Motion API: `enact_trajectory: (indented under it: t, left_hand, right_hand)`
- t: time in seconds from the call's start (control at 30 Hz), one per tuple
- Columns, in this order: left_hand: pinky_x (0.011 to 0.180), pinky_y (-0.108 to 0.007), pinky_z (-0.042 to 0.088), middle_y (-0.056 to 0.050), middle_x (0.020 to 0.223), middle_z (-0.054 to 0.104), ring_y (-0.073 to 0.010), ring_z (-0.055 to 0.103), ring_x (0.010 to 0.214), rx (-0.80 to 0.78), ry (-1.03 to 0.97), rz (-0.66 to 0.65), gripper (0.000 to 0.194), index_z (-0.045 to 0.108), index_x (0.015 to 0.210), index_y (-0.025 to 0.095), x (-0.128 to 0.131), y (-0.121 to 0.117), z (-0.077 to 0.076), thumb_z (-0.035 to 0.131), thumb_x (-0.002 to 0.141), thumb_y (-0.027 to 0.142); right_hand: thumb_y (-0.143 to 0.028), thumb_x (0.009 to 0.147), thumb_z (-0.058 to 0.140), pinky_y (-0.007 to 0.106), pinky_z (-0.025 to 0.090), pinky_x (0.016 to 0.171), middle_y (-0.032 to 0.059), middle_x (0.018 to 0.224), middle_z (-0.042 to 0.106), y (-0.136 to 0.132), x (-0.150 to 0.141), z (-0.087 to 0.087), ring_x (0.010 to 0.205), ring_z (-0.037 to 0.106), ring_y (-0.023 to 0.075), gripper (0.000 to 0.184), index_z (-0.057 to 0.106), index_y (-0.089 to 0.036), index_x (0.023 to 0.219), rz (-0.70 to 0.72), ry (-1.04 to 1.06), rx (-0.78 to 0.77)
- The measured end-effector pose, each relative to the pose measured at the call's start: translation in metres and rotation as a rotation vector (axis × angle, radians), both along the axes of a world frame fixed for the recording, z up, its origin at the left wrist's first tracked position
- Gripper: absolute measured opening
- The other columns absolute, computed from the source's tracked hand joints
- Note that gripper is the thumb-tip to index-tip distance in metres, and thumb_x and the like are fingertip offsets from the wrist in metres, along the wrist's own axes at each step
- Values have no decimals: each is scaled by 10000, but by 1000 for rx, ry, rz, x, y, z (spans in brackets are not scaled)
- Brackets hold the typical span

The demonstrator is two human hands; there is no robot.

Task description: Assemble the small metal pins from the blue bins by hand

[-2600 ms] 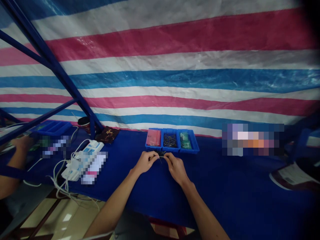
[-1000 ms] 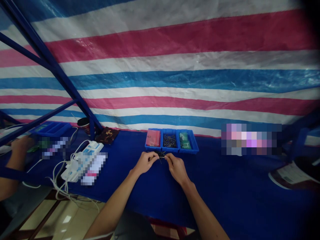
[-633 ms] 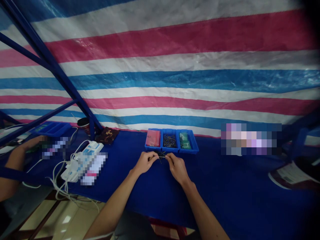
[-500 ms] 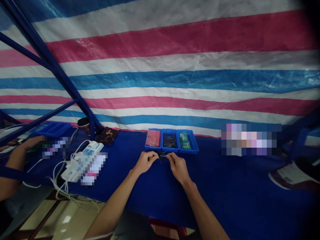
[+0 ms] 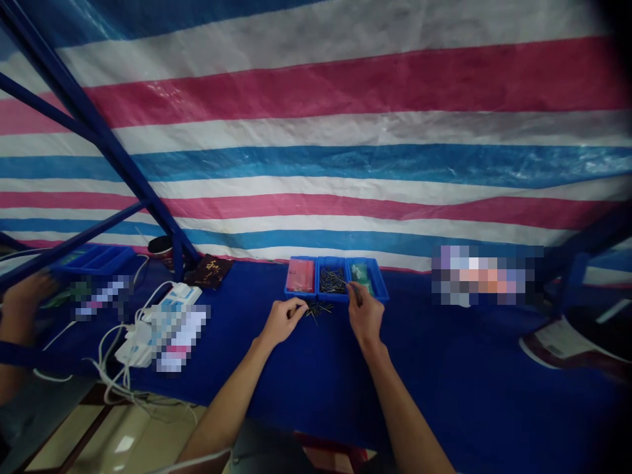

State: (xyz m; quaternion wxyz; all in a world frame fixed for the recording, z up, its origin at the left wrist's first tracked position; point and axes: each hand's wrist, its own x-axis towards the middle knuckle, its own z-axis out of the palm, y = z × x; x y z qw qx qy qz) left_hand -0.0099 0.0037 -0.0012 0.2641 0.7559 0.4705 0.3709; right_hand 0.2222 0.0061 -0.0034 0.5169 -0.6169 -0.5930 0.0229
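Looks like a workshop bay: blue-covered desk (image 5: 469, 395), blue plastic three-compartment parts tray (image 5: 379, 282), blue metal frame (image 5: 123, 168), striped red-white-blue plastic sheet (image 5: 345, 164) behind.

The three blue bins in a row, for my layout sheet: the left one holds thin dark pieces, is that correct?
Not quite: the head view shows the thin dark pieces in the middle bin, while the left bin holds something red. The rest stands.

The row of bins (image 5: 378, 283) was bright blue, the desk (image 5: 306, 375) beneath it deeper blue. Inside it showed a pinkish-red packet (image 5: 301, 274), dark thin pieces (image 5: 331, 280) and green packets (image 5: 362, 270); behind it, the sheet (image 5: 316, 158) was striped (unevenly) red, pink, white, grey and blue.
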Motion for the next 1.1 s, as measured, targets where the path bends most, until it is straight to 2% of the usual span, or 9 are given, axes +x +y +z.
enact_trajectory:
  t: [0.1,0.23,0.33,0.4,0.63,1.1]
  left_hand:
    - [556,-212,283,68,516,357,-79,348,488,5,77,2,319,758,945,154,-4,1,0,547,962,392]
    - [561,-200,288,72,524,368,-72,374,487,8,168,-7,251,766,1037,196,-7,2,-1,582,946,342]
    - [580,-196,307,65,529,440,-70,426,497,0,230,-12,228,774,1041,222,-8,3,-1,603,935,331]
    - [586,-193,317,59,541,488,-73,455,508,-15,261,-36,221,776,1045,236,-9,3,-1,619,927,336]
    - [581,-192,322,47,576,547,-88,492,538,-33,300,-66,203,776,1039,246,-5,2,-5,653,902,334]
    - [571,-204,287,62,571,464,-83,443,536,-9,289,-38,182,765,1015,230,-5,3,-5,642,904,305]
  right_hand:
    - [-466,1004,460,250,362,526,-11,521,532,1,5,-8,440,451,121,454,715,-126,1164,85,-27,-49]
    - [-428,986,510,230,389,562,6,619,619,-11,-1,-15,504,531,120,360,750,-165,1035,253,-21,-131]
    - [-391,982,527,229,395,599,11,695,674,-19,-13,-15,581,596,133,291,745,-199,980,435,-129,-251]
    - [-385,976,546,234,391,623,12,732,698,-22,-19,-13,643,633,147,253,737,-220,955,484,-237,-332]
    - [-458,916,631,247,361,637,11,805,727,-25,-27,-3,758,674,180,229,711,-265,1011,422,-464,-560]
    - [-357,994,521,255,382,688,32,871,738,-30,-44,-3,857,696,201,177,675,-273,1018,307,-468,-696]
